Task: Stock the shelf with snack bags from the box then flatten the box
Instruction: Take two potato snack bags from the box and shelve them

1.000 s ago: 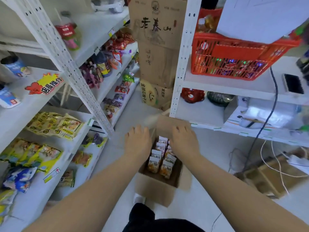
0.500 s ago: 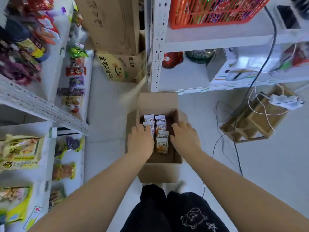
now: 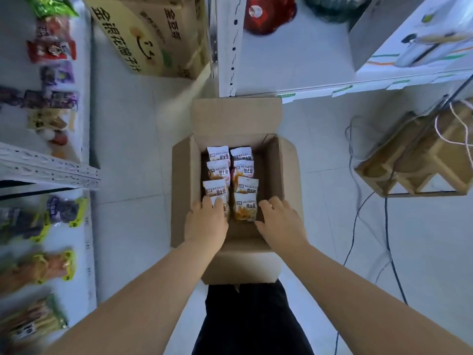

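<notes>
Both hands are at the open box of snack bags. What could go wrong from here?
1. The snack bags stand close together in two columns. The left hand touches only the nearest one, so lifting it may drag neighbours out.
2. The right hand is beside the box wall, holding nothing. A one-handed grab could drop bags.
3. Cables lie on the floor right of the box. A step there may snag them.

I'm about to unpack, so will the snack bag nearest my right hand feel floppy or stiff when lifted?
The snack bag looks like a sealed film pouch, so probably light and soft, not stiff. Its smooth film may slip; pinch the top edge. Packed against neighbours in the box, it might drag one up.
</notes>
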